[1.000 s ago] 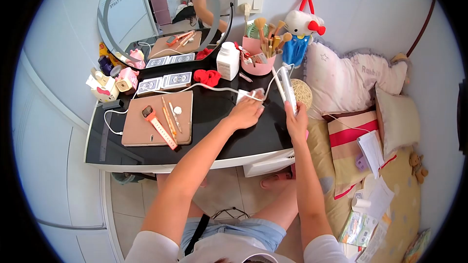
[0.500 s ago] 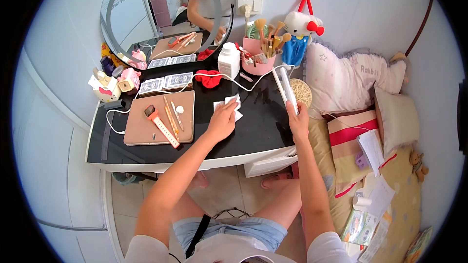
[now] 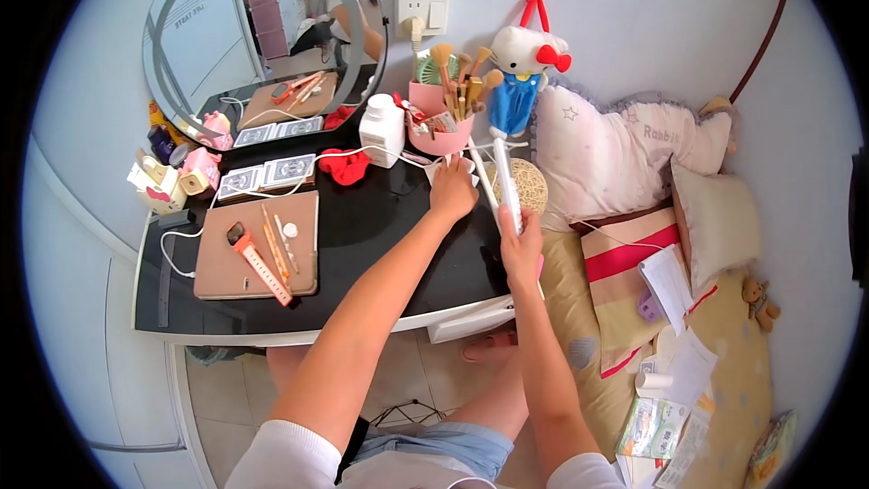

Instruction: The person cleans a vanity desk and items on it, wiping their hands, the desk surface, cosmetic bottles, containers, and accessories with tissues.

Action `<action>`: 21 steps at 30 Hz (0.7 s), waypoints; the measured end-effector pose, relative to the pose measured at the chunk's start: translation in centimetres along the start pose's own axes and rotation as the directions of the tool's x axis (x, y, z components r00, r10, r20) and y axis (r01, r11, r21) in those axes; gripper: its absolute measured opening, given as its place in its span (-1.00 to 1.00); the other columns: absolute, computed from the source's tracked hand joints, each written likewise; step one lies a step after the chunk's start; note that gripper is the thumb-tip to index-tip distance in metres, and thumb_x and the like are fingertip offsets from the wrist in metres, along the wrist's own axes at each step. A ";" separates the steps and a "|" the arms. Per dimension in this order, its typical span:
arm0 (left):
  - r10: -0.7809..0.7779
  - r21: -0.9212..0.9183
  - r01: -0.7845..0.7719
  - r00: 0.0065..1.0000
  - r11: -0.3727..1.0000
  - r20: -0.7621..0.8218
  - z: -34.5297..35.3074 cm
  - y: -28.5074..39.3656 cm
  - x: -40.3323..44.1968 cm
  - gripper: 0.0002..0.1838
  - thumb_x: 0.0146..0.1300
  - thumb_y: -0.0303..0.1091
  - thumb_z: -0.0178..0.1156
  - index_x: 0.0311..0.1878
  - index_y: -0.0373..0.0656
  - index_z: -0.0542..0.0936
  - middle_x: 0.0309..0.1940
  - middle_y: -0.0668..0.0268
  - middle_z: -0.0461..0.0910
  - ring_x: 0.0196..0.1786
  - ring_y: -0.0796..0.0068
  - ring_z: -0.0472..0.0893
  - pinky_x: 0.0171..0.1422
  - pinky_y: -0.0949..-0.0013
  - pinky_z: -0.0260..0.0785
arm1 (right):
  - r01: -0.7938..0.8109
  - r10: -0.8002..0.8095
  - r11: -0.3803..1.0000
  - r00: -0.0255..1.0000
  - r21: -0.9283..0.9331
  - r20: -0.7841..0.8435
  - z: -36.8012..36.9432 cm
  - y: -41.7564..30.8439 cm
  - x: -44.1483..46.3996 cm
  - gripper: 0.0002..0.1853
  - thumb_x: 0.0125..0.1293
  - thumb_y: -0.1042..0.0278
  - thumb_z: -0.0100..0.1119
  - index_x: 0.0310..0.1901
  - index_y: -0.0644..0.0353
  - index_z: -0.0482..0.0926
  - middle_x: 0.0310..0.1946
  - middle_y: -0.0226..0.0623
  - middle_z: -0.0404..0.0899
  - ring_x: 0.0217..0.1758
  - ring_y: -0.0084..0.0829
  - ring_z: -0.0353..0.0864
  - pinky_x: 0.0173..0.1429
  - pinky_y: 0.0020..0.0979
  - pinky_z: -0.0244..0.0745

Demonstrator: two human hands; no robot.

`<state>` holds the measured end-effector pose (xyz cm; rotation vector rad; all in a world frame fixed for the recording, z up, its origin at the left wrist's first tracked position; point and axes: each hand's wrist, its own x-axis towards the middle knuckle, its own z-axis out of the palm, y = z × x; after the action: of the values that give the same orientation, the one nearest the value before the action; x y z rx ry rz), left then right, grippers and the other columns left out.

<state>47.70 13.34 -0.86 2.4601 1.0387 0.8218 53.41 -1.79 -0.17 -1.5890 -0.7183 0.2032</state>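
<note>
My left hand (image 3: 454,190) reaches to the back of the black desk (image 3: 380,235). Its fingers are bent over a white tissue (image 3: 438,172), pressed to the desktop by the pink brush cup (image 3: 438,138); part of the tissue is hidden under the hand. At the desk's right edge, my right hand (image 3: 520,249) grips a long, slim white object (image 3: 503,172) by its near end. That object points away from me, beside a round woven ball (image 3: 525,188); its exact kind is not clear.
A brown tablet case (image 3: 217,263) carries a watch (image 3: 258,258) and pens. Behind it lie card stacks (image 3: 267,174), a red scrunchie (image 3: 344,166), a white bottle (image 3: 382,129) and a white cable. A round mirror (image 3: 272,36) stands behind. Pillows (image 3: 625,154) and papers lie on the bed at right.
My left hand has slid the tissue back and to the right, from mid-desk to near the brush cup. The right hand still holds the white object. The view has shifted.
</note>
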 end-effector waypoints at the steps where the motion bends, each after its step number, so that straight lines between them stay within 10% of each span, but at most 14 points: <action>1: 0.003 0.007 -0.003 1.000 1.000 -0.014 -0.1 0.5 0.1 -0.66 0.07 -0.43 0.07 -0.05 -0.32 0.43 0.22 -0.03 0.31 0.30 -0.05 0.25 0.32 0.05 0.13 | 0.024 -0.024 1.000 1.000 -0.007 -0.009 0.2 0.2 0.0 -0.52 0.22 0.06 0.24 -0.10 0.39 0.44 -0.33 -0.15 0.52 -0.27 -0.41 0.49 -0.12 -0.41 0.39; 14: 0.370 -0.138 -0.344 0.878 0.929 0.303 -2.8 0.9 -5.0 -0.49 0.18 -0.44 -0.02 0.24 -0.26 0.30 0.28 -0.02 0.27 0.24 -0.09 0.32 0.30 0.11 0.22 | -0.045 0.044 0.999 0.998 -0.008 -0.038 0.3 0.2 0.4 -0.49 0.22 0.01 0.23 -0.13 0.41 0.47 -0.32 -0.13 0.54 -0.26 -0.39 0.50 -0.11 -0.42 0.40; 18: 0.364 -0.181 -0.340 0.617 0.923 0.698 -7.1 2.5 -7.6 -0.51 0.15 -0.49 -0.06 0.21 -0.15 0.39 0.20 0.07 0.37 0.14 -0.13 0.39 0.25 0.08 0.26 | -0.115 0.115 0.991 0.993 0.063 -0.006 0.3 0.9 0.6 -0.46 0.20 -0.01 0.24 -0.10 0.41 0.48 -0.28 -0.15 0.54 -0.21 -0.40 0.49 -0.08 -0.42 0.39; 21: 0.606 -0.563 -0.346 0.700 0.750 0.377 -7.6 2.4 -10.8 -0.65 0.25 -0.57 -0.06 0.02 -0.06 0.60 0.12 0.24 0.51 0.19 0.05 0.42 0.27 0.19 0.27 | -0.101 0.099 0.993 0.994 0.061 0.045 0.1 0.9 0.7 -0.45 0.20 -0.02 0.24 -0.09 0.41 0.48 -0.27 -0.19 0.53 -0.22 -0.45 0.47 -0.08 -0.44 0.37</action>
<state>38.10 4.47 2.16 2.3302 -0.0513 0.3734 54.19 -1.34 -0.83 -1.5658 -0.6585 0.3302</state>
